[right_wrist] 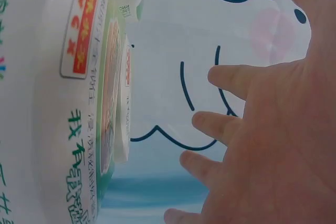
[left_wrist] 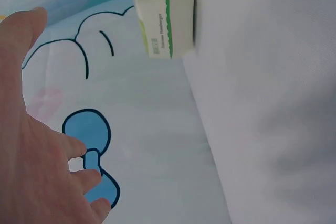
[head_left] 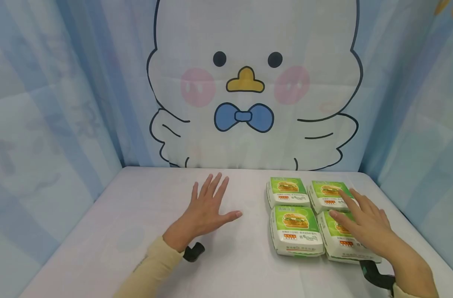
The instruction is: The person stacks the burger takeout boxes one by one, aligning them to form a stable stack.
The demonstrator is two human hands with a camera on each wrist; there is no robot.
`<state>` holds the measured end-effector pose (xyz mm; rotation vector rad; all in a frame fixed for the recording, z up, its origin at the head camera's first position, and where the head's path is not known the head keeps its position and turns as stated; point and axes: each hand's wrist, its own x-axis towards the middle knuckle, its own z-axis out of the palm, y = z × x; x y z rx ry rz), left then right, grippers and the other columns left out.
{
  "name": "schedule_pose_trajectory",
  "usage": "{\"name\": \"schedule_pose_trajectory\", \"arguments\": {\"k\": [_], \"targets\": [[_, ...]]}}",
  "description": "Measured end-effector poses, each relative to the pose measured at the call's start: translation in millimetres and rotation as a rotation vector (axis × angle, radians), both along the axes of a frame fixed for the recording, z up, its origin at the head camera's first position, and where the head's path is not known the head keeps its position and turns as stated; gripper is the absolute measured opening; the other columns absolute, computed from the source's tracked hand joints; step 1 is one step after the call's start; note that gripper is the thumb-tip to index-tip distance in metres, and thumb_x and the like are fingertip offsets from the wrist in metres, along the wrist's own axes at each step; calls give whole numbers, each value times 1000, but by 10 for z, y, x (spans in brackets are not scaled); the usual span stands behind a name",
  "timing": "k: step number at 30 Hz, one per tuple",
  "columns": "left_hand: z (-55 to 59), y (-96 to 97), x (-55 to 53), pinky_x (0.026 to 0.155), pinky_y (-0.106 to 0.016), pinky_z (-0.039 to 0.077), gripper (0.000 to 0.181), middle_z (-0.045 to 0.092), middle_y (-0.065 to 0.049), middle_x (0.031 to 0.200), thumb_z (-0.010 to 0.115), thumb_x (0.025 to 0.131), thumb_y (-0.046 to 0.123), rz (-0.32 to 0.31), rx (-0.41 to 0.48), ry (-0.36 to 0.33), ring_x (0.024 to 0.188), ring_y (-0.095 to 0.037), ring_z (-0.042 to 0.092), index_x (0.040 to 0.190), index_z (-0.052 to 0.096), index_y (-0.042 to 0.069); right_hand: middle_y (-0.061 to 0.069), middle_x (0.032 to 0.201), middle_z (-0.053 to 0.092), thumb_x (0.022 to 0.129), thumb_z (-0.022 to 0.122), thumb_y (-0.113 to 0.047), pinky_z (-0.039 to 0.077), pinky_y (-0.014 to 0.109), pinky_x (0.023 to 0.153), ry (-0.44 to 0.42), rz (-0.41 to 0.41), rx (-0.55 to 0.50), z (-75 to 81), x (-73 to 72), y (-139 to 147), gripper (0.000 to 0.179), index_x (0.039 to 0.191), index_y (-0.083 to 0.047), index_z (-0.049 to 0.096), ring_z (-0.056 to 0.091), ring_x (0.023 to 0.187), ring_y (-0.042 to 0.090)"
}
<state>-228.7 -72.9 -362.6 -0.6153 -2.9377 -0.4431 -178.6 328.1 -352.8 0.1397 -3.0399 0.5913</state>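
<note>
Several green-and-white burger boxes stand in two rows on the right of the table. In the head view are the front left box (head_left: 298,234), the back left box (head_left: 288,193), the back right box (head_left: 324,192) and the front right box (head_left: 343,248). My right hand (head_left: 373,229) hovers over the front right box with fingers spread, partly covering it. A gap shows between that hand and a nearby box (right_wrist: 42,98) in the right wrist view. Left of the boxes, my left hand (head_left: 200,213) is held above the table, fingers spread, holding nothing.
The white table (head_left: 111,223) reaches back to a curtain (head_left: 245,149) printed with a cartoon bird. More blue curtain hangs along both sides. A black strap piece (head_left: 194,251) is at the left wrist, and another black piece (head_left: 375,275) at the right.
</note>
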Motion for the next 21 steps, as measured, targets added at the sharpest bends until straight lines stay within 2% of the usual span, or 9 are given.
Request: {"name": "schedule_pose_trajectory", "arguments": {"k": [7, 14, 21], "targets": [[-9, 132, 2, 121, -65, 2, 101, 6, -3, 169, 51, 86, 75, -21, 66, -3, 156, -29, 1, 161, 12, 19, 37, 158, 6, 100, 43, -55, 7, 85, 97, -9, 3, 3, -3, 10, 64, 83, 159, -6, 12, 10, 135, 67], [-31, 278, 24, 122, -63, 2, 102, 4, -1, 169, 53, 85, 75, -42, 106, -54, 156, -27, -1, 161, 10, 22, 40, 155, 10, 101, 44, -52, 18, 83, 94, -40, 49, -45, -40, -6, 117, 80, 157, -2, 16, 14, 132, 69], [-20, 427, 53, 122, -61, 2, 103, 4, 1, 169, 56, 84, 73, -82, 167, -93, 156, -25, -1, 161, 9, 23, 39, 156, 8, 96, 55, -50, 24, 87, 88, -82, 61, -46, -44, 29, 140, 88, 158, -4, 13, 14, 133, 68]]}}
